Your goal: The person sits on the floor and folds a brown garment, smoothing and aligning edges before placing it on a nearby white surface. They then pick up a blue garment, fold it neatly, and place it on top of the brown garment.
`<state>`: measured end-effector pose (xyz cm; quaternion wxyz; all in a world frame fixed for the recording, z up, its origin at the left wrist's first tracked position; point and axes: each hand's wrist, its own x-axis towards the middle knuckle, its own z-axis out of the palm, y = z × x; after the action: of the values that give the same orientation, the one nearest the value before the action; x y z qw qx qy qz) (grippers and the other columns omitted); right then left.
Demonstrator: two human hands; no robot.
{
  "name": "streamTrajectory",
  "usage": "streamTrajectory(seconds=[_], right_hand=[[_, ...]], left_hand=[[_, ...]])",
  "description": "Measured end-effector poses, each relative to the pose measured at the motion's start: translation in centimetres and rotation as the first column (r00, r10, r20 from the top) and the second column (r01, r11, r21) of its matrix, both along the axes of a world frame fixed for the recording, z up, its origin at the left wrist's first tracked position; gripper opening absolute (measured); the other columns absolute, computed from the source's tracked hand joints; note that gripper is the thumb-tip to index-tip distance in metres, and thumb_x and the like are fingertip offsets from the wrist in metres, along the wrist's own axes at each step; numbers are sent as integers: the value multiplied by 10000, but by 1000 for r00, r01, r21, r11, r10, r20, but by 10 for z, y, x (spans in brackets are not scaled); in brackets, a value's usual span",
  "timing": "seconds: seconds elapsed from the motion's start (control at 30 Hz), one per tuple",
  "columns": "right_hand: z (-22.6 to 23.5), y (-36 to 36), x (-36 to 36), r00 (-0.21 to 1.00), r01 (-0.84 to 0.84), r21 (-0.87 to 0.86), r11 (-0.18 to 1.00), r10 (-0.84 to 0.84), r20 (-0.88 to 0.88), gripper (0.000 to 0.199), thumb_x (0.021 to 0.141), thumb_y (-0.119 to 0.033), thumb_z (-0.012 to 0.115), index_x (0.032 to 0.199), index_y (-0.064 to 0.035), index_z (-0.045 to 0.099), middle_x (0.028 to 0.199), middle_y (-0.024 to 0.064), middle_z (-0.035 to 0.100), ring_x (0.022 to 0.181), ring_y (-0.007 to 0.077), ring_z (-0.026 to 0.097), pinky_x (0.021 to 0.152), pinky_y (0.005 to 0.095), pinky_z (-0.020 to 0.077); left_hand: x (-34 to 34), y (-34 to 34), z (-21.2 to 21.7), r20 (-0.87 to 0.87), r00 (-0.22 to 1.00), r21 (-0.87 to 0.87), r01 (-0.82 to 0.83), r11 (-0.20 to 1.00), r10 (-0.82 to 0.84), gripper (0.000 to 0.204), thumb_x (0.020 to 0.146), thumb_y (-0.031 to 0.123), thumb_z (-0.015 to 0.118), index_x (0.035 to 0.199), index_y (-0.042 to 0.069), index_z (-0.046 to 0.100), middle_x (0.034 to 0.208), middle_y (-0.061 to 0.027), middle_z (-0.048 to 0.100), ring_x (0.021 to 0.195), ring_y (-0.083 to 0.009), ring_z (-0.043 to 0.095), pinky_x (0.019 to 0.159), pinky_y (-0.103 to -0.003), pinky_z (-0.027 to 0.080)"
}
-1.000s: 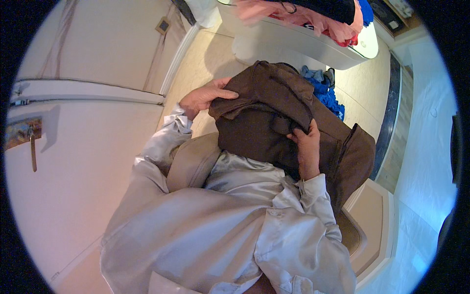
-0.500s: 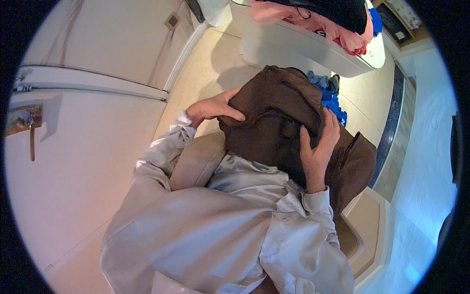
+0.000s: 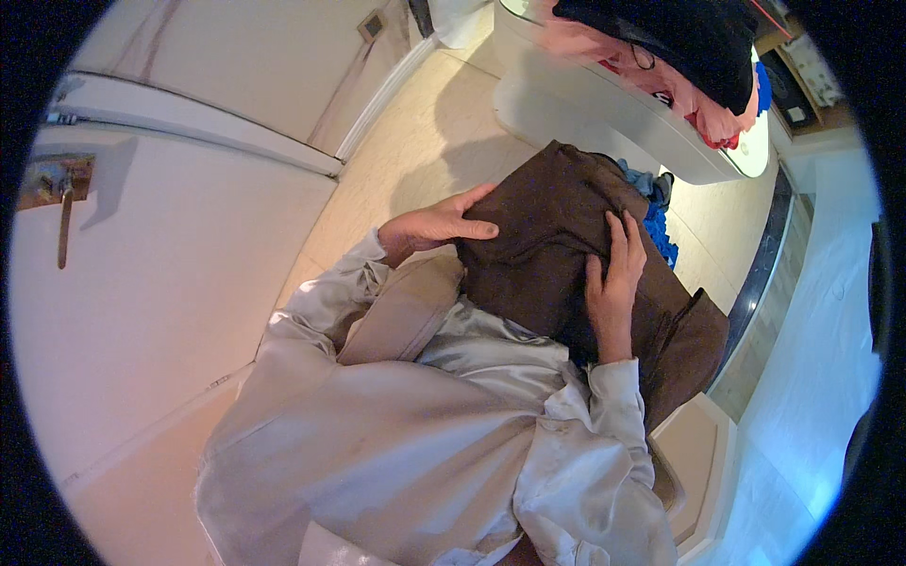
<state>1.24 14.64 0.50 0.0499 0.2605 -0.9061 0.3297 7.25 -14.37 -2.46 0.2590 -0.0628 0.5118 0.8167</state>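
Note:
A brown cloth garment (image 3: 528, 274) lies bunched over my lap, its folds running away from me and one part hanging down at the right. At its left edge my left hand (image 3: 434, 224) is closed on the cloth, thumb on top and the fingers partly hidden at the edge. On the right side of the garment rests my right hand (image 3: 618, 283), fingers and thumb apart on the fabric. The garment's exact kind cannot be made out.
A padded beige piece (image 3: 401, 311) is by my left forearm. Ahead, a white rounded piece of furniture (image 3: 604, 104) bears pink, red and black clothes (image 3: 670, 47). Blue cloth (image 3: 658, 231) lies beyond the garment. At the left is a white door (image 3: 179, 264) with a handle (image 3: 66, 226).
My right hand's fingers have drawn closer to the thumb on the cloth. The garment looks flatter and smoother. The whole view has shifted slightly.

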Motion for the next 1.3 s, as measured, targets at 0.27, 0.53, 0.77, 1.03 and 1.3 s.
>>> streamTrajectory(seconds=[0.27,0.53,0.77,1.03,1.3], right_hand=[[-4,-7,-5,997,36,42,998,-33,-72,698,756,-6,612,1431,-77,447,1488,230,368,1338,407,382,1143,484,266],[-7,2,-4,979,192,-114,975,-184,84,695,747,-29,679,1404,-68,454,1434,221,404,1346,390,382,1142,450,299],[-1,-6,-9,983,176,-174,969,-163,85,595,737,-16,660,1314,-59,523,1382,197,461,1318,370,426,1137,437,310],[8,-19,-23,990,140,-219,966,-140,16,574,755,-64,684,1304,-40,518,1372,207,465,1306,374,428,1132,433,302],[5,-26,-15,987,160,-229,960,-155,40,605,767,-77,730,1319,-24,488,1384,220,441,1328,369,398,1141,432,278]], left_hand=[[-38,-1,-7,17,996,162,84,983,-88,636,1006,344,560,1495,4,336,1454,-83,490,1294,-165,499,1101,-348,399],[-123,6,-36,-53,999,-78,1,997,-6,533,893,351,720,1354,201,499,1113,7,609,949,-84,572,748,-245,497],[-156,-11,-47,-73,932,-208,333,920,-355,503,863,275,758,1293,148,531,1110,-12,624,1000,-114,592,793,-287,524],[-152,-23,-41,-41,998,-15,50,999,-51,294,855,208,758,1090,103,617,914,-14,657,787,-131,659,720,-254,540],[-133,-5,-78,50,941,168,-338,926,334,195,849,49,702,1025,64,620,946,-41,675,841,-164,672,751,-286,561]])
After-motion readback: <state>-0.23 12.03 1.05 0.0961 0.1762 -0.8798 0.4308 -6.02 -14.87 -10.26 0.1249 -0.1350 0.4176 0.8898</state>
